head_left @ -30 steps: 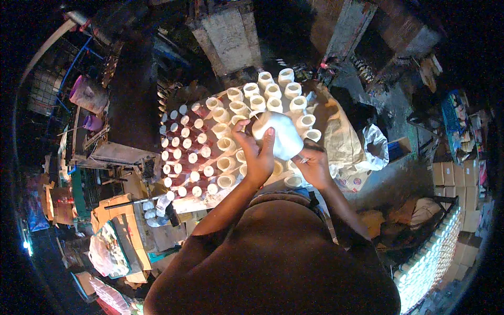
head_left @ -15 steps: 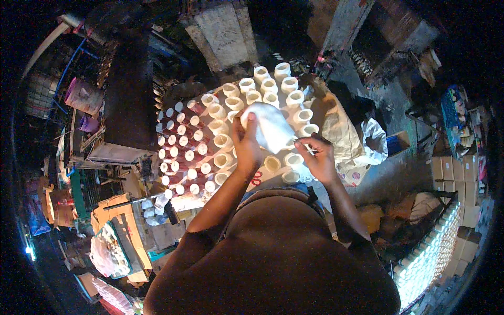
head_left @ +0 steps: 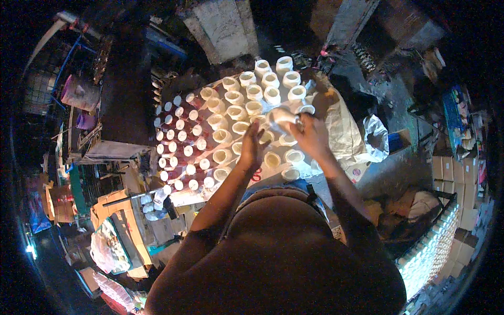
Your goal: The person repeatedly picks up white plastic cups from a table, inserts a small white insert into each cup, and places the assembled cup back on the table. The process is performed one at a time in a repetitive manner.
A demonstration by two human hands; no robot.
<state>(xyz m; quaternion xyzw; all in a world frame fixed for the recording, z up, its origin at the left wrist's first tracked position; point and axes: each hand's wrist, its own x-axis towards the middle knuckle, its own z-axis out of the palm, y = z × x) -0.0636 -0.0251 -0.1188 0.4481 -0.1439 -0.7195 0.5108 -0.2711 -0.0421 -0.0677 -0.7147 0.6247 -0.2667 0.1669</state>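
A pale, rounded thing (head_left: 282, 118), smeared by motion, hangs over the rows of jars. My right hand (head_left: 312, 135) is closed on its right end; the blur hides what kind of thing it is. To the left, my left hand (head_left: 254, 148) is raised with its thumb and fingers apart, holding nothing that I can see. Several white open-topped jars (head_left: 254, 92) stand upright in rows beneath and around both hands. One jar (head_left: 272, 159) stands between my wrists.
Dark red bottles with white caps (head_left: 180, 124) crowd the table's left side. Brown paper (head_left: 338, 123) and a crumpled white bag (head_left: 375, 137) lie at the right. Cardboard boxes (head_left: 443, 168) are stacked farther right. A wooden board (head_left: 223, 31) stands beyond the table.
The white sheet-like thing stretched between both hands is no longer spread out. My left hand has come off it; my right hand has moved up and slightly left, holding the blurred pale thing.
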